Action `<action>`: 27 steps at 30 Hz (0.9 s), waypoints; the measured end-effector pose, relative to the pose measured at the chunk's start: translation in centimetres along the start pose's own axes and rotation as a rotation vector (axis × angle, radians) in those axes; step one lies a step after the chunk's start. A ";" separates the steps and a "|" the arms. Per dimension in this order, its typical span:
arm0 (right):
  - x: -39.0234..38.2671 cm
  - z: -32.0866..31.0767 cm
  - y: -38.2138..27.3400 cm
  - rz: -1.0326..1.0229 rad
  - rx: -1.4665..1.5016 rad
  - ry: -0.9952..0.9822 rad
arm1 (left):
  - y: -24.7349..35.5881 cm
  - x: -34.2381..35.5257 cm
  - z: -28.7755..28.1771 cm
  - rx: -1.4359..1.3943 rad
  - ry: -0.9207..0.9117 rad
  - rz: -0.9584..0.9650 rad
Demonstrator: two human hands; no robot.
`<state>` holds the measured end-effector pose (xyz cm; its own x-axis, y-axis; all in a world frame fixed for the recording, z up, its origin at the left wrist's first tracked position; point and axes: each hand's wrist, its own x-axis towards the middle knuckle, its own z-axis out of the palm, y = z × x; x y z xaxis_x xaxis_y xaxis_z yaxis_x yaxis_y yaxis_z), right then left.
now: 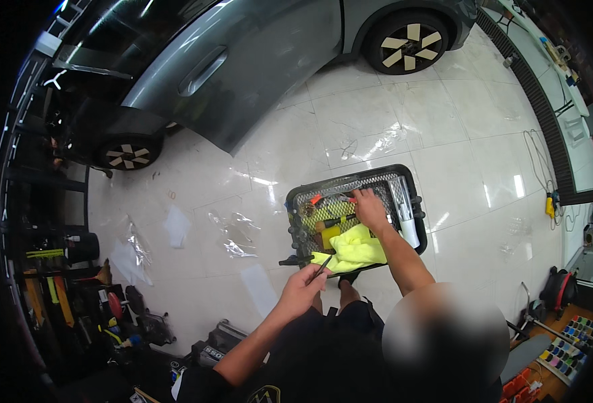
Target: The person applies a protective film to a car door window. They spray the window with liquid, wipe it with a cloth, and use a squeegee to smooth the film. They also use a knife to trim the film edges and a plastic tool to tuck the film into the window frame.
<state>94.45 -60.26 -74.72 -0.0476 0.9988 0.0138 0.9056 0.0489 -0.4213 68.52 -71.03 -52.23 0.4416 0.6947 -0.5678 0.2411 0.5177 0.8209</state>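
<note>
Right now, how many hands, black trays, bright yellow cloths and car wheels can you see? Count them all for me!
Hands: 2
Black tray: 1
Bright yellow cloth: 1
Car wheels: 2
Total: 6

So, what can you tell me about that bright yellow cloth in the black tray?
The bright yellow-green, soft-looking fabric cloth lies crumpled in raised folds, with a flatter corner trailing left. It sits in the near part of the black, round-cornered rectangular tray. The person's bare right forearm passes along its right side; whether they touch is unclear. A slim dark tool overlaps its near-left corner in this view.
</note>
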 end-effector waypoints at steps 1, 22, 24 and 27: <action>0.5 -0.2 -0.1 0.062 -0.014 -0.016 | 0.0 0.1 0.0 -0.001 0.005 0.018; -2.1 -12.5 -7.2 0.451 0.632 0.537 | -4.8 -10.1 -9.8 -0.295 0.288 0.170; -2.7 -9.3 -13.9 0.501 0.803 0.447 | -4.9 -11.7 -12.0 -0.295 0.321 0.211; -3.8 -2.1 -23.8 0.233 0.809 -0.051 | -4.4 -13.1 -14.5 -0.356 0.328 0.235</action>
<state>74.02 -65.25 -62.84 0.0667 0.9801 -0.1869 0.3144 -0.1984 -0.9283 49.13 -75.11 -49.27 0.1414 0.9022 -0.4076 -0.1649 0.4274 0.8889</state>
